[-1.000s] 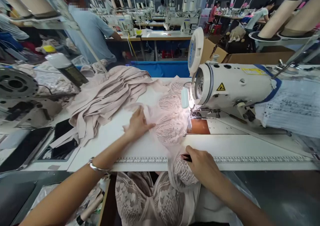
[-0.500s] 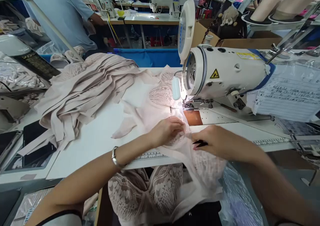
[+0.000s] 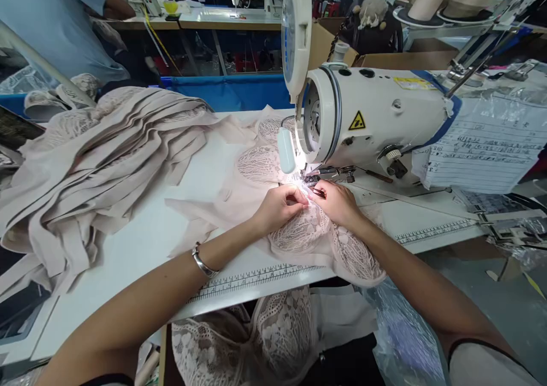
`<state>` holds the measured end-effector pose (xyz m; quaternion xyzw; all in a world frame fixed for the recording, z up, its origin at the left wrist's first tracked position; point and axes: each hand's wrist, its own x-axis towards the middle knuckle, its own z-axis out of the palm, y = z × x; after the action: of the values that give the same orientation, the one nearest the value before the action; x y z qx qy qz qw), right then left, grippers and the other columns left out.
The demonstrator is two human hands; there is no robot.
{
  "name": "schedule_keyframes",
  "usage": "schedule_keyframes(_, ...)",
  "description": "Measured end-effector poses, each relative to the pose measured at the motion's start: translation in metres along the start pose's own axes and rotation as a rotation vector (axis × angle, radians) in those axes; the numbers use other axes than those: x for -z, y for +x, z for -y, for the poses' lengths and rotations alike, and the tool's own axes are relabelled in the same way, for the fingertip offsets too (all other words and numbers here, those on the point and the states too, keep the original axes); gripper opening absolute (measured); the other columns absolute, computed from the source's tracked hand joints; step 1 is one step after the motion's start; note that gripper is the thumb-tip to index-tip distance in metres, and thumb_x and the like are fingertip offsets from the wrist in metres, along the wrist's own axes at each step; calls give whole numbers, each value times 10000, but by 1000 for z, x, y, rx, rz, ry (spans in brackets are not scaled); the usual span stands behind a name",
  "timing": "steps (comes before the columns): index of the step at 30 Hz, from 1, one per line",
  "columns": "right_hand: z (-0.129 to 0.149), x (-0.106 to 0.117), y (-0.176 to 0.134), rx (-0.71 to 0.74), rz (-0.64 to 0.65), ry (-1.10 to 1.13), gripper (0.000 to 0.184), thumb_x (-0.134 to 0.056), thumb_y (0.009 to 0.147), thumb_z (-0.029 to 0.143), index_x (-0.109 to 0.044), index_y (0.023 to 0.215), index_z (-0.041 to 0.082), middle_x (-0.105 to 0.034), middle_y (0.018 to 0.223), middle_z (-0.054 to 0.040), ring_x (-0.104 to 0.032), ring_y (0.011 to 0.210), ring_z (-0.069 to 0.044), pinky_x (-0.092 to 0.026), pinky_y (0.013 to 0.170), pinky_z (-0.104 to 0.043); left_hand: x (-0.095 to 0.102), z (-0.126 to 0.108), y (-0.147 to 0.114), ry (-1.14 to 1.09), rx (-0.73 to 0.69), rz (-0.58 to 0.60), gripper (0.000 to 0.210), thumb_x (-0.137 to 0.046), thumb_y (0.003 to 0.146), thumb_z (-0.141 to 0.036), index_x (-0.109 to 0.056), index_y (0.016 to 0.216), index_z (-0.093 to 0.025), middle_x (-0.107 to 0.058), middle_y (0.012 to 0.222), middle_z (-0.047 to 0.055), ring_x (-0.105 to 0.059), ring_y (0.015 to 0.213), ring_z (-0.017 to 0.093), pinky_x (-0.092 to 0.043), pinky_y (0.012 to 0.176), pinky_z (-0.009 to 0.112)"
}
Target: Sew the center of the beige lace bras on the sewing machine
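Note:
A pale pink lace bra (image 3: 301,229) lies under the sewing machine's lit needle area, its lace cups spread over the table edge side. My left hand (image 3: 280,206) is closed, thumb and fingers pinching the lace edge just in front of the presser foot (image 3: 311,179). Opposite it, my right hand (image 3: 337,203) is closed on the same lace, close to the foot. A small dark tool (image 3: 318,193) shows at the right fingers; its kind is mostly hidden. The white sewing machine (image 3: 380,109) stands over the work.
At left lies a large heap of pink bra pieces (image 3: 128,141). Another lace bra (image 3: 282,329) rests below the table edge, by my lap. A ruler strip (image 3: 256,277) runs along the front. Handwritten paper (image 3: 482,141) hangs at right. A person in blue (image 3: 64,27) sits beyond.
Both hands have moved up toward the presser foot. My right hand has brought the trailing lace cups from below the edge onto the table. The view has shifted right.

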<state>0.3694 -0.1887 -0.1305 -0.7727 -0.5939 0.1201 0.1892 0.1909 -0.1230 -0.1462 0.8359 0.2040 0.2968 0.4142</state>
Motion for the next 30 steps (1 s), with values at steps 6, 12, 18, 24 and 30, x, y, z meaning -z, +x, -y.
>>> schedule_keyframes(6, -5, -2, -5, 9, -83, 172, 182, -625, 831, 323, -515, 716, 234, -611, 640, 22, -525, 591, -151, -341, 612, -262, 0, -6, -5, -63, -57, -76, 117, -665, 851, -119, -685, 755, -182, -719, 789, 29, -653, 747, 156, -502, 677, 269)
schedule_keyframes(12, -7, -5, -6, 41, -82, 308, 158, -609, 843, 334, -500, 780, 239, -616, 660, 21, -593, 620, -163, -393, 622, -254, 2, -9, -6, -109, -30, -122, 138, -728, 845, -188, -655, 728, -185, -710, 759, 26, -652, 717, 159, -507, 660, 273)
schedule_keyframes(18, -8, 0, -13, 107, -184, 35, 180, -559, 949, 368, -551, 853, 216, -683, 735, -38, -617, 657, -192, -354, 628, -277, 2, -12, -7, -147, -21, -134, 138, -731, 835, -172, -652, 723, -179, -710, 762, 28, -659, 729, 157, -510, 662, 272)
schedule_keyframes(24, -5, 5, -25, 400, -221, -1, 497, -315, 1034, 614, -526, 845, 206, -639, 671, -46, -563, 591, -179, -322, 556, -275, 3, -17, -9, -98, -47, -198, 175, -739, 857, -245, -646, 721, -186, -686, 712, 12, -622, 673, 142, -481, 597, 254)
schedule_keyframes(30, -3, 16, -27, 564, -92, 306, 449, -262, 1091, 462, -597, 964, 191, -661, 797, -43, -605, 710, -181, -423, 645, -290, 3, -21, -11, -99, -57, -263, 277, -760, 848, -250, -577, 648, -191, -677, 693, -9, -617, 655, 124, -469, 576, 239)
